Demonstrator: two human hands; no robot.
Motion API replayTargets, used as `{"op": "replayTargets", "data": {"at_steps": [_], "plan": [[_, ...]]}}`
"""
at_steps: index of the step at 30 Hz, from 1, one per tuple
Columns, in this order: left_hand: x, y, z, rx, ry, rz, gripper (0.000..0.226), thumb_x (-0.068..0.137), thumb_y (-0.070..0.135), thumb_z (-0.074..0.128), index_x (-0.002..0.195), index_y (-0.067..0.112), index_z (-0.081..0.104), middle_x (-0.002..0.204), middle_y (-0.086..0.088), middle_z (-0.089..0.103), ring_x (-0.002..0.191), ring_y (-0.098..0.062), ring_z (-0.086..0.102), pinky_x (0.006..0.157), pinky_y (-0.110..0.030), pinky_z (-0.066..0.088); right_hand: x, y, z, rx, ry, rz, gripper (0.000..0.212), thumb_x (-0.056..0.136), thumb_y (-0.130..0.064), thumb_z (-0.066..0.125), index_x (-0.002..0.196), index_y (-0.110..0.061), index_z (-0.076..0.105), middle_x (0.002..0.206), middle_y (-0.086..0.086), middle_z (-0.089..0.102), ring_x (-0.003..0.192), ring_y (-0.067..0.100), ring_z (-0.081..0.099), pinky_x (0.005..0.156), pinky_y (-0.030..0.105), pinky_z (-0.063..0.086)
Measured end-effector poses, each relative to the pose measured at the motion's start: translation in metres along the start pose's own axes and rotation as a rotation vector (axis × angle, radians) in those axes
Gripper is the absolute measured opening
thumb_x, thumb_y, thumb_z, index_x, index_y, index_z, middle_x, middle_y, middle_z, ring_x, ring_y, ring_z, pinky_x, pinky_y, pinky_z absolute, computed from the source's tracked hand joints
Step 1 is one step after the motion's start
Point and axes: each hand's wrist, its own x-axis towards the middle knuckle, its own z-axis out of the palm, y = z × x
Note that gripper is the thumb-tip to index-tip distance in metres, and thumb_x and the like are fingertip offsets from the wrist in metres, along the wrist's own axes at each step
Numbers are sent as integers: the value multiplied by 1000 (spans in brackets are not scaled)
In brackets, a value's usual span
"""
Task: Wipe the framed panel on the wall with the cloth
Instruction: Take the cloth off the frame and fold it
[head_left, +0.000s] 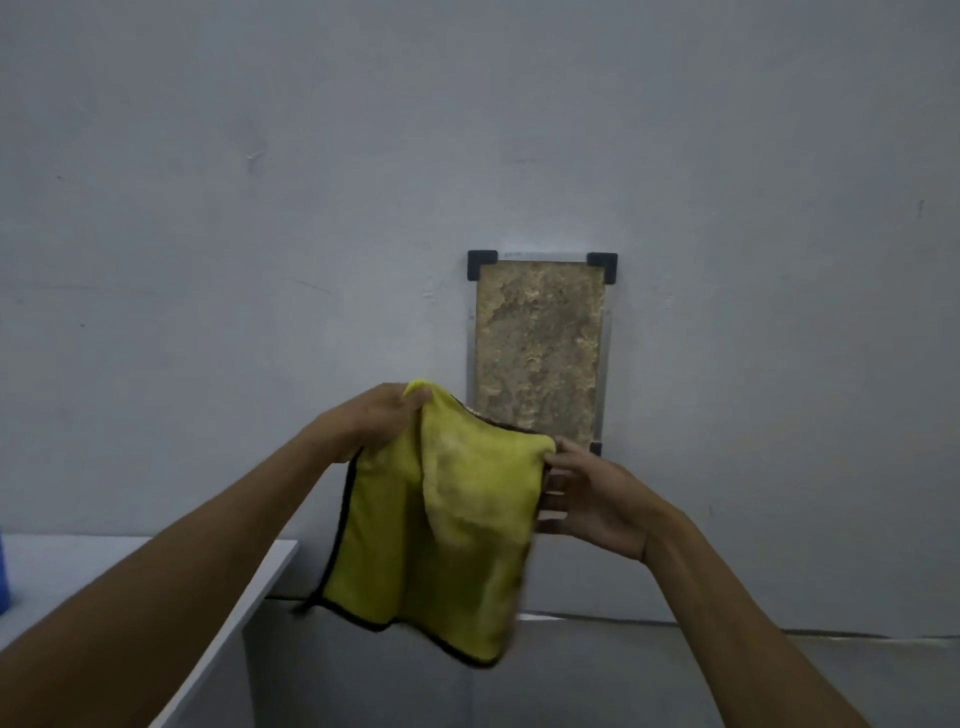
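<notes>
A tall framed panel (540, 338) hangs on the grey wall, its surface mottled brown and its corners capped in black. In front of its lower left part hangs a yellow cloth (441, 525) with a black hem, partly folded over itself. My left hand (374, 418) pinches the cloth's upper left corner. My right hand (592, 499) grips its upper right edge, just below the panel's lower right corner. The cloth hides the panel's bottom left corner and is held away from the panel's face.
A white table (156, 597) stands at the lower left against the wall, with a blue object (4, 571) at the frame's left edge. The floor meets the wall below the panel.
</notes>
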Motion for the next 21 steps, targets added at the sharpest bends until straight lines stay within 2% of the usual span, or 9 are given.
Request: {"op": "replayTargets", "data": {"at_steps": [2, 4, 6, 8, 11, 13, 15, 18, 21], "plan": [[-2, -17, -1, 204, 18, 6, 54, 106, 52, 32, 131, 15, 62, 133, -11, 62, 117, -27, 59, 104, -43, 47, 7, 4, 6, 76, 117, -37, 28, 101, -35, 54, 126, -23, 56, 111, 13, 65, 90, 32, 62, 76, 52, 55], [-1, -31, -3, 233, -1, -93, 53, 103, 55, 39, 123, 14, 65, 127, -10, 63, 106, -24, 61, 94, -38, 49, 14, 7, 14, 33, 240, -22, 24, 105, -40, 45, 122, -26, 54, 117, 11, 61, 91, 30, 60, 67, 44, 56], [1, -40, -4, 217, -20, -217, 54, 93, 63, 56, 113, 13, 66, 115, -10, 64, 97, -23, 61, 78, -35, 51, 17, 6, 23, -168, 369, 19, 23, 106, -44, 37, 117, -31, 52, 119, 7, 59, 94, 26, 59, 58, 34, 55], [0, -45, -6, 218, -20, -317, 62, 76, 68, 73, 101, 13, 61, 107, -9, 60, 94, -24, 60, 69, -33, 52, 21, 5, 27, -474, 475, 20, 22, 106, -46, 30, 115, -35, 47, 114, 2, 55, 95, 23, 58, 54, 30, 53], [-2, -50, -10, 30, -24, -412, 67, 59, 56, 90, 91, 10, 55, 104, -13, 62, 93, -26, 65, 72, -36, 61, 27, 6, 23, -883, 571, -43, 22, 107, -39, 26, 115, -29, 44, 107, 1, 53, 87, 15, 52, 58, 29, 46], [-4, -50, -17, -143, -88, -418, 72, 52, 41, 95, 100, 2, 58, 109, -18, 65, 96, -29, 68, 77, -38, 63, 31, 1, 21, -945, 618, -18, 23, 107, -32, 29, 117, -23, 47, 108, 5, 53, 86, 17, 51, 64, 31, 44], [-7, -50, -24, -216, -216, -378, 78, 54, 32, 94, 115, -3, 62, 121, -20, 65, 104, -30, 68, 77, -35, 63, 34, -6, 18, -857, 623, 78, 21, 104, -25, 39, 113, -15, 54, 106, 7, 55, 85, 21, 53, 62, 31, 45], [-10, -53, -33, -183, -431, -263, 62, 67, 21, 90, 123, 7, 68, 135, -13, 58, 117, -29, 61, 84, -31, 61, 30, -17, 17, -668, 629, 139, 16, 96, -24, 61, 97, -9, 63, 94, 12, 62, 74, 22, 57, 51, 27, 47], [-13, -55, -41, -75, -502, -188, 46, 71, 16, 90, 114, 17, 73, 127, -9, 61, 114, -25, 63, 81, -24, 58, 26, -27, 17, -597, 582, 138, 31, 84, -35, 79, 98, -11, 66, 91, 10, 65, 78, 23, 61, 48, 25, 50]]}}
